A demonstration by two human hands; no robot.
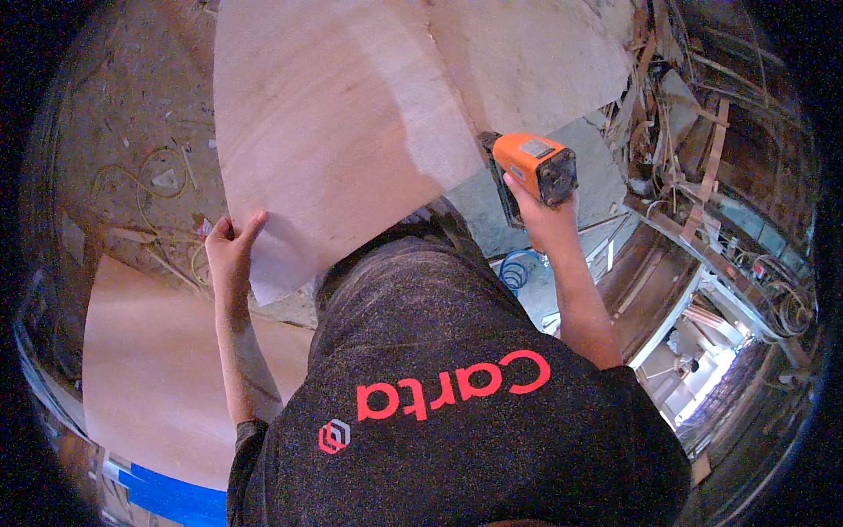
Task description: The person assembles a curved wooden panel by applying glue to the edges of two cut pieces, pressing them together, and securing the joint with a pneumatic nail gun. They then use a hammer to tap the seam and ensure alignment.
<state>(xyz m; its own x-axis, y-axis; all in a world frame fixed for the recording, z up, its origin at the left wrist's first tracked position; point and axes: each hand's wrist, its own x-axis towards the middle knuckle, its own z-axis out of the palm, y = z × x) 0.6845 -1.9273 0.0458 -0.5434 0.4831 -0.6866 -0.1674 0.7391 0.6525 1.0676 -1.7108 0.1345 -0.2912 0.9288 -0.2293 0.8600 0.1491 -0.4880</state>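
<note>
In my right hand (546, 211) is an orange and black nail gun (529, 158), my fingers wrapped round its grip. Its dark nose meets the panels near the seam between a large pinkish plywood sheet (316, 132) and a paler sheet (536, 61) to the right. My left hand (233, 250) is at the near left edge of the plywood sheet, thumb lying over the edge and fingers curled beside it. A blue coiled hose (516, 272) shows beneath my right forearm; where it joins the tool is hidden.
Another plywood sheet (149, 369) lies at lower left, beside blue material (171, 496). A yellowish hose (145, 198) loops over the dirty floor at left. Scrap wood and debris (672, 123) pile up at right, near a bright opening (694, 360).
</note>
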